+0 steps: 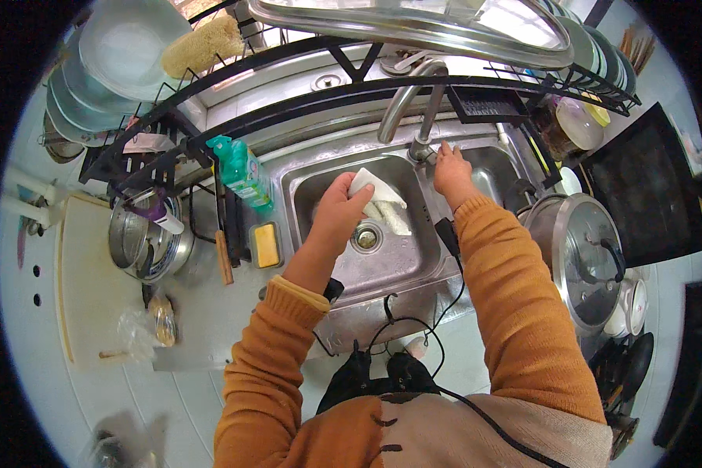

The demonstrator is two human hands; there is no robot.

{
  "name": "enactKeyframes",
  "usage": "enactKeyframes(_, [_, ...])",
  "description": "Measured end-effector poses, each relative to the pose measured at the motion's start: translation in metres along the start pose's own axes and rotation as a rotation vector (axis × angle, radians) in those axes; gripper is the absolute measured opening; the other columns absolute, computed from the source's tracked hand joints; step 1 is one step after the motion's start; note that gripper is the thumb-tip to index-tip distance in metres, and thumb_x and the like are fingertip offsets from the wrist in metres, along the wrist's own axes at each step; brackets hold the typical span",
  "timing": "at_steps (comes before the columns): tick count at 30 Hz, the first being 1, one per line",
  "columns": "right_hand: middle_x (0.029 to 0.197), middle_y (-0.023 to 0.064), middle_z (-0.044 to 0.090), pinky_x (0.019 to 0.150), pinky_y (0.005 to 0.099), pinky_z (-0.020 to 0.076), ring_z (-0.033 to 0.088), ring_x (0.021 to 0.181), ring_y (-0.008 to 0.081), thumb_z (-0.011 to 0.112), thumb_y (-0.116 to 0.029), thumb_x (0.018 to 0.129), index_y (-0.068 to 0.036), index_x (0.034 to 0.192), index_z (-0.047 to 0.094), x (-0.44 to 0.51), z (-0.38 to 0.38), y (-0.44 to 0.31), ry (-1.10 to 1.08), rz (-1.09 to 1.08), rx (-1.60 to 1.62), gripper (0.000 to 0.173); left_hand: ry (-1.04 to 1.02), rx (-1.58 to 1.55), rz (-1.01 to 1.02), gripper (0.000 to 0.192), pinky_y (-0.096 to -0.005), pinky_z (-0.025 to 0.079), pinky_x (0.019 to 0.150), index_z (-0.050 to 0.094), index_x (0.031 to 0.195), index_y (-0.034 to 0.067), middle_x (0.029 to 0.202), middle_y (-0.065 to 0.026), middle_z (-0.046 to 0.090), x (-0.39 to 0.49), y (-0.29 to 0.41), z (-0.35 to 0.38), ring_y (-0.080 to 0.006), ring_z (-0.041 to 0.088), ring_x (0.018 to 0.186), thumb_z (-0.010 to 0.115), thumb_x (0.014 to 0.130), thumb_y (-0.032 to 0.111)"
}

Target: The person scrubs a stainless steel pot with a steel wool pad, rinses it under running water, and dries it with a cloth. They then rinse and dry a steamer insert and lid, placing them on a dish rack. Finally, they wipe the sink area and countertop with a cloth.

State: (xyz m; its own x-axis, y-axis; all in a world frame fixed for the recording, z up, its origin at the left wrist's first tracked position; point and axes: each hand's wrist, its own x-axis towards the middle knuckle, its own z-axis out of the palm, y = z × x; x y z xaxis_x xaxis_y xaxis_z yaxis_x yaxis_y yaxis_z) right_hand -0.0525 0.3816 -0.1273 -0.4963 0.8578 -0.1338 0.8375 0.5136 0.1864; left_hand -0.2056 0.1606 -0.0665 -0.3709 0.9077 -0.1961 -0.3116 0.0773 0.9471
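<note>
My left hand (pixel 340 209) pinches a white cloth (pixel 376 186) between thumb and fingers, above the left bowl of a stainless steel sink (pixel 380 270). The cloth's lower part (pixel 393 217) hangs down near the metal drain strainer (pixel 366 237). My right hand (pixel 451 171) is at the base of the curved steel faucet (pixel 422 149), beside its handle. Whether its fingers grip the handle is hidden by the hand itself. No water stream shows under the spout (pixel 387 133).
Left of the sink stand a green detergent bottle (pixel 244 175) and a yellow soap bar (pixel 266 245) in a dish. A lidded steel pot (pixel 588 263) is at right. Above the sink runs a black dish rack (pixel 327 114). A black cable (pixel 443 351) hangs before me.
</note>
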Motion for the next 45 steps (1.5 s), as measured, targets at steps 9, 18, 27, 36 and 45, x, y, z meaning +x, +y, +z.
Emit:
enactKeyframes(9, [0.151, 0.0084, 0.034, 0.105, 0.042, 0.0447, 0.036, 0.14, 0.0305, 0.061, -0.015, 0.086, -0.002, 0.144, 0.039, 0.0, 0.002, -0.002, -0.171, 0.081, 0.066, 0.063, 0.02, 0.107, 0.071, 0.028, -0.0281, 0.051, 0.073, 0.057, 0.119, 0.004, 0.101, -0.0049, 0.064, 0.01, 0.008, 0.003, -0.0136, 0.062, 0.088, 0.061, 0.094, 0.016])
enactKeyframes(18, [0.158, 0.0107, 0.025, 0.111, 0.0423, 0.0393, 0.024, 0.146, 0.0318, 0.063, -0.017, 0.083, -0.006, 0.147, 0.037, -0.002, 0.005, 0.004, -0.109, 0.08, 0.12, 0.07, 0.01, -0.025, 0.04, 0.026, -0.0273, 0.05, 0.072, 0.059, 0.116, 0.004, 0.098, -0.0046, 0.064, 0.029, 0.019, 0.01, -0.0127, 0.061, 0.084, 0.062, 0.092, 0.015])
enactKeyframes(27, [0.139, 0.0156, 0.051, 0.102, 0.0537, 0.0417, 0.047, 0.13, 0.0329, 0.059, -0.055, 0.089, -0.008, 0.14, 0.047, -0.027, 0.0, -0.048, -0.381, 0.076, 1.294, 0.071, 0.062, 0.189, 0.047, 0.026, -0.0286, 0.05, 0.072, 0.06, 0.111, 0.001, 0.095, -0.0052, 0.065, 0.025, 0.002, -0.007, -0.0112, 0.062, 0.083, 0.064, 0.092, 0.018])
enactKeyframes(36, [0.117, 0.0114, 0.064, 0.083, 0.0452, 0.0555, 0.065, 0.101, 0.0311, 0.046, -0.036, 0.102, -0.01, 0.123, 0.06, -0.054, -0.012, -0.131, -0.771, 0.434, 2.565, 0.036, 0.295, 0.74, 0.547, 0.032, -0.041, 0.051, 0.081, 0.054, 0.111, -0.001, 0.104, -0.0193, 0.062, 0.002, -0.027, 0.004, -0.0366, 0.064, 0.092, 0.066, 0.088, 0.02])
enactKeyframes(45, [0.111, 0.0095, 0.065, 0.082, 0.0447, 0.0538, 0.064, 0.098, 0.0265, 0.051, -0.031, 0.1, -0.009, 0.117, 0.059, -0.058, -0.029, -0.137, -0.588, 0.589, 2.536, 0.03, 0.326, 0.895, 0.482, 0.025, -0.0445, 0.046, 0.071, 0.056, 0.094, 0.005, 0.083, -0.0207, 0.061, 0.041, -0.031, 0.013, -0.0402, 0.06, 0.079, 0.052, 0.098, 0.029])
